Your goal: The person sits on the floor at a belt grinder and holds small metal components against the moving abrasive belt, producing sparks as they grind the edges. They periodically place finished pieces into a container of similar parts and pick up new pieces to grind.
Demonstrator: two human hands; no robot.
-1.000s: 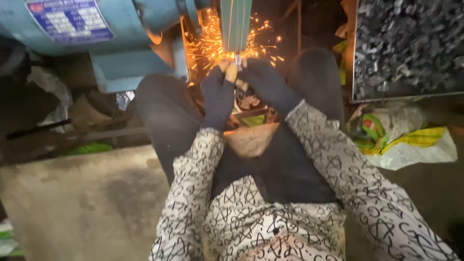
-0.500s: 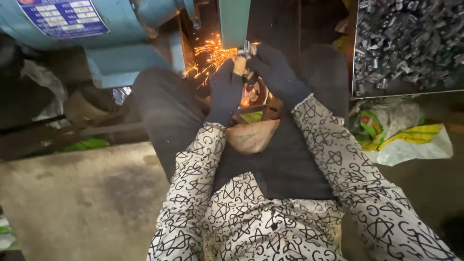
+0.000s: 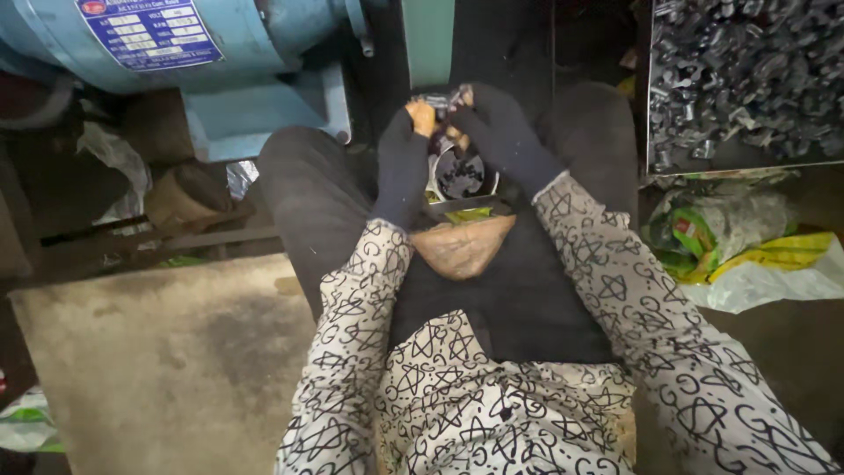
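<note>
- Presently, both gloved hands meet just below the green upright (image 3: 428, 40) of the blue grinding machine (image 3: 220, 53), above the person's lap.
- Left hand (image 3: 403, 163): dark glove, bare fingertips showing; fingers are pinched on the left end of a small metal part (image 3: 442, 101).
- Right hand (image 3: 501, 132): dark glove, fingers closed over the right end of the same part.
- Metal part: held between the two hands, long axis roughly left to right, lying just ahead of both and close beside the upright. Neither hand is clearly nearer; both touch it.
- Round dark container (image 3: 462, 173) sits directly beneath the hands, between the knees.
- Tray of small grey metal pieces (image 3: 747, 79) stands to the right, nearer the right hand, well apart from the left.
- Crumpled plastic bags (image 3: 747, 251) lie below that tray.
</note>
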